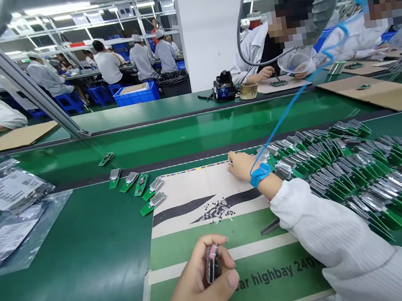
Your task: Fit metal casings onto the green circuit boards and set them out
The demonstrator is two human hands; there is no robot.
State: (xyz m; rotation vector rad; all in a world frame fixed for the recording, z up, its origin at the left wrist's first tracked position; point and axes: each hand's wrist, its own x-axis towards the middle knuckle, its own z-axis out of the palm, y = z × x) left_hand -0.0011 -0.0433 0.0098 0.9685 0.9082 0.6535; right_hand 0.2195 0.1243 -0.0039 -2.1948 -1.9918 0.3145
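In the head view, my left hand (201, 290) is closed around a small circuit board (212, 263), held on edge above the printed cardboard sheet (185, 250). My right hand (240, 166) reaches to the sheet's far edge with fingers curled; whatever is in them is hidden. A blue wrist strap (260, 175) circles that wrist, its coiled cord running up to the right. Beside this hand lie rows of green circuit boards (332, 182) with silvery parts. Small black pieces (217, 210) are heaped mid-sheet. Tweezers (270, 227) lie partly under my right sleeve.
Several loose boards (152, 203) lie left of the sheet. Plastic bags with labels (12, 217) rest at the far left. Across the bench, a co-worker (265, 51) handles a board near a brown tub (248, 90). A metal post (21, 71) slants down at the left.
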